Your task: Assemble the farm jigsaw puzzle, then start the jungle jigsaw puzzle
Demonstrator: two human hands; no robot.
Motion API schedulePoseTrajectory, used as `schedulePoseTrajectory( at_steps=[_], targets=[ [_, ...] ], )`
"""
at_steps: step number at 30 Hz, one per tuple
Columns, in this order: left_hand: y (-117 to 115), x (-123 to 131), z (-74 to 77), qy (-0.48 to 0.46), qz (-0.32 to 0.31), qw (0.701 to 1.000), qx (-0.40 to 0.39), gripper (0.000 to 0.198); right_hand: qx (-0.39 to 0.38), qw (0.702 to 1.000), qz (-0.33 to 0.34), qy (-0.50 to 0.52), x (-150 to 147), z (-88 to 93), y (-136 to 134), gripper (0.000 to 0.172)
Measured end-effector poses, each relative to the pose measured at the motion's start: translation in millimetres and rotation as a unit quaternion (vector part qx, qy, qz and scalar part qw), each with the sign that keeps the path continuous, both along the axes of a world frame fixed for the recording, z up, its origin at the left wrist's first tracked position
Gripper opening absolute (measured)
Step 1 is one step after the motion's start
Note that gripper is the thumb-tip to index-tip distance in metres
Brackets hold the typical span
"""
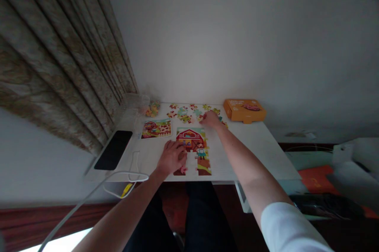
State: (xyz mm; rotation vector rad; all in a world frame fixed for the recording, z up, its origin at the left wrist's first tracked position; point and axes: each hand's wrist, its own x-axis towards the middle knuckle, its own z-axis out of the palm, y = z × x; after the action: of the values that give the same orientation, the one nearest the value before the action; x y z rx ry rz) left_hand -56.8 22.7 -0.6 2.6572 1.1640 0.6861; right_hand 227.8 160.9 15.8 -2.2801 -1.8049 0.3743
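Here, the right hand [210, 119] reaches out over loose pieces [185, 118] beyond the partly joined puzzle [192, 141], whose left side lies under the left hand [171, 157], both hands' fingers bent, any pinch impossible to tell.

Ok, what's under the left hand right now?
The left hand covers part of the unfinished puzzle along its left side. A pink figure shows just below the hand; whatever lies beneath the palm and fingers is hidden.
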Motion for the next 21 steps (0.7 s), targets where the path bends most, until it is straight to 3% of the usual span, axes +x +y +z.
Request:
schedulePoseTrajectory(
  at_steps=[5,10,15,21],
  targets=[
    [-1,0,1.2,0.006,-0.001,1.0,-0.007,0.013,0.014,0.999,0.019,0.038,-4,-3.1,-11,0.028],
    [-1,0,2.2,0.007,0.002,1.0,-0.015,0.014,0.036,0.999,-0.028,-0.027,-16,0.8,-17,0.037],
    [0,0,1.5,0.014,0.003,1.0,-0.016,0.013,0.015,0.998,0.035,-0.048,-32,9.5,-10,0.037],
    [-1,2,2.8,0.015,0.02,1.0,-0.007,0.019,0.01,0.994,0.088,-0.063,-36,2.9,-18,0.038]
  ],
)
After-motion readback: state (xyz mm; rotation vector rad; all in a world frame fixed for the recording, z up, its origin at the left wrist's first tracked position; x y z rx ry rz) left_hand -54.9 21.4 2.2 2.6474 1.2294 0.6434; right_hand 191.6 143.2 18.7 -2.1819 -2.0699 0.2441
